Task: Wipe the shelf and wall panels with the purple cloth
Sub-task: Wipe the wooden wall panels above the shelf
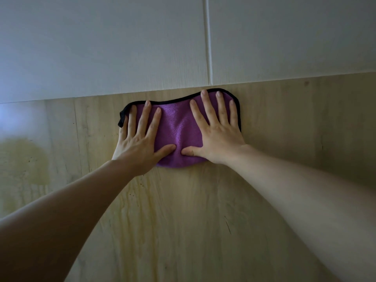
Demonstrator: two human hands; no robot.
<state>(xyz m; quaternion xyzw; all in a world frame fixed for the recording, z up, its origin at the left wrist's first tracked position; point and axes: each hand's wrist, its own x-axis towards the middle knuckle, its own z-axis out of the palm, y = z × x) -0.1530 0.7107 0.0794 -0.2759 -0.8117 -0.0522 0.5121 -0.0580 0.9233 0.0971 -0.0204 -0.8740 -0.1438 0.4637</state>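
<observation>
Wood panel [203, 210]: flat hands (cloth [179, 127] beneath)

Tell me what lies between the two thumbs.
In the head view, only a puckered strip of cloth separates the left hand and right hand thumb tips.

This looks like a room in a home, seen close against built-in furniture: a pale wood-grain panel [203, 210] meets white boards [101, 47] split by a narrow seam [207, 37]. Yellowish stains [26, 159] (streaky, with dark specks) mark the panel. Which room it is cannot be told.
</observation>
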